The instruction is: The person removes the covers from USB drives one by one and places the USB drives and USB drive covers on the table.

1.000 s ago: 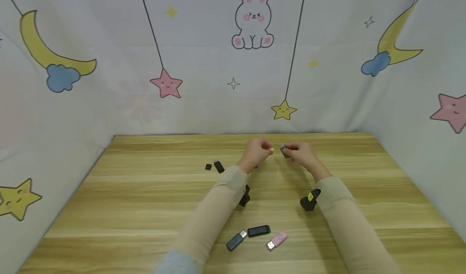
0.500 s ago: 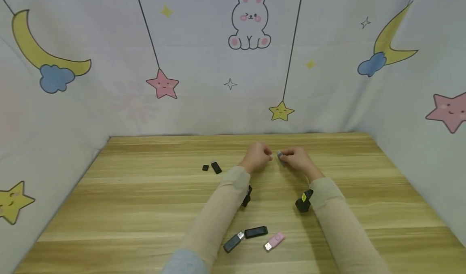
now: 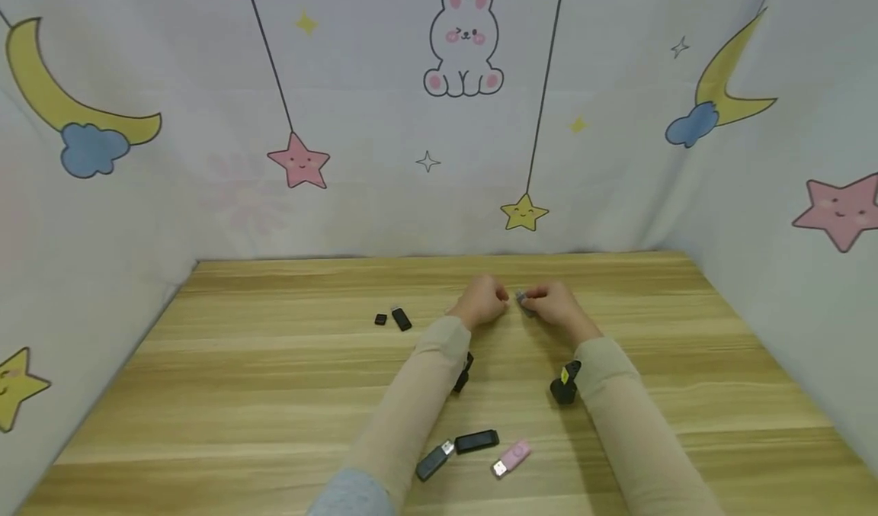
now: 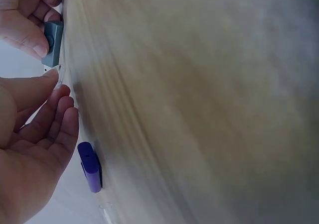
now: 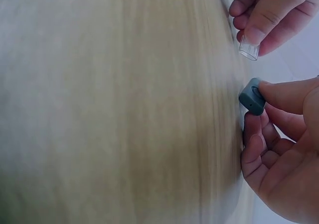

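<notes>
Near the far edge of the table [image 3: 226, 394], left hand [image 3: 483, 301] pinches a clear cap [image 5: 249, 51] just beside the grey-green USB stick [image 5: 252, 97] that right hand [image 3: 557, 306] pinches; misaligned contact could knock the cap loose

Head view: high, well back from the grey flash drive [image 5: 253, 97], facing forward and down. Wrist views: low, close, left and right of the drive respectively, facing forward, turned sideways; shared: drive, clear cap [image 5: 248, 50].

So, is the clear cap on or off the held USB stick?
Off: the right wrist view shows the clear cap, pinched in the left hand, apart from the USB stick.
</notes>
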Tool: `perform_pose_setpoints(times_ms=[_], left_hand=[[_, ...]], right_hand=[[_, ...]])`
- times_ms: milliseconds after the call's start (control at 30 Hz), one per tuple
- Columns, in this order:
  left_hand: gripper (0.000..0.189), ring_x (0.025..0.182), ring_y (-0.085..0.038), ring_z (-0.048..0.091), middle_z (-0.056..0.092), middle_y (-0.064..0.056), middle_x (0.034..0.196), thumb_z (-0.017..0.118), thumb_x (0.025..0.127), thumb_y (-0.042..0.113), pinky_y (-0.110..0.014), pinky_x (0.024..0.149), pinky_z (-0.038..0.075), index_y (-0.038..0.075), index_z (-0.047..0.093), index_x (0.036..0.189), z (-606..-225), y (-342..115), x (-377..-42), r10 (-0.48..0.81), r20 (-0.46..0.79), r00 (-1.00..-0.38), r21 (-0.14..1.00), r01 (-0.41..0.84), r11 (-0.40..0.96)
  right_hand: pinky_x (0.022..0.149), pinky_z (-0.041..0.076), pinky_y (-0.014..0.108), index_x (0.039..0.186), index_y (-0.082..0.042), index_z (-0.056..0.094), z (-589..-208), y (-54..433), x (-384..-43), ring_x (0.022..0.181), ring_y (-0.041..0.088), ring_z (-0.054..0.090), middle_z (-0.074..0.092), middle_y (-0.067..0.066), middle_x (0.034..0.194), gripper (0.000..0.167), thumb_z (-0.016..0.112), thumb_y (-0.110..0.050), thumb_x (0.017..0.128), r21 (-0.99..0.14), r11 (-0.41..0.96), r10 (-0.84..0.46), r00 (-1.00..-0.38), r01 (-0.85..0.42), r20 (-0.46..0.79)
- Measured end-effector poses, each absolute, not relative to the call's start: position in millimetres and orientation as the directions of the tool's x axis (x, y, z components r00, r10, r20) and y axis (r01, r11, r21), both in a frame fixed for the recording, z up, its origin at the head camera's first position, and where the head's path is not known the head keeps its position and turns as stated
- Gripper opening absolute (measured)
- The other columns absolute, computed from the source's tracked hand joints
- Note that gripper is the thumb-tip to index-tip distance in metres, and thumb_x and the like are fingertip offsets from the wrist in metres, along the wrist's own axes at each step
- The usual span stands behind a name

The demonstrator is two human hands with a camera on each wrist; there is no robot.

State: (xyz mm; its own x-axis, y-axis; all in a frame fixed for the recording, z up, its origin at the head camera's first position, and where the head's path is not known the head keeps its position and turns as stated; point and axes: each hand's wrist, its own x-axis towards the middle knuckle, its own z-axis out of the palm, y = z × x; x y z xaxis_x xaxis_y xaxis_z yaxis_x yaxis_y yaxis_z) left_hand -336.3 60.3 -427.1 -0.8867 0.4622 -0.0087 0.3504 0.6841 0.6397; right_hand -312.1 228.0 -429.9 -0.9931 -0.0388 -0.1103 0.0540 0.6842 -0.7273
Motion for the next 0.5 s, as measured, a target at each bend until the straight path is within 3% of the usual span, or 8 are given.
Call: perform_pose_setpoints(times_ms=[500], left_hand=[[0.018, 0.105, -0.025, 0.062, 0.069, -0.012, 0.11, 0.062, 0.092, 0.007, -0.035, 0.09, 0.051, -0.001, 0.071, 0.105, -428.3, 61.5, -339.0, 0.479, -0.044, -0.877, 0.597, 0.361, 0.716]], right_hand=[[0.096, 0.045, 0.045, 0.114, 0.007, 0.066, -437.3, 227.4, -314.7, 0.115, 0.037, 0.055, 0.063, 0.024, 0.12, 0.031, 0.06, -0.016, 0.094, -0.717, 0.695, -0.026, -0.995, 0.052, -0.097]])
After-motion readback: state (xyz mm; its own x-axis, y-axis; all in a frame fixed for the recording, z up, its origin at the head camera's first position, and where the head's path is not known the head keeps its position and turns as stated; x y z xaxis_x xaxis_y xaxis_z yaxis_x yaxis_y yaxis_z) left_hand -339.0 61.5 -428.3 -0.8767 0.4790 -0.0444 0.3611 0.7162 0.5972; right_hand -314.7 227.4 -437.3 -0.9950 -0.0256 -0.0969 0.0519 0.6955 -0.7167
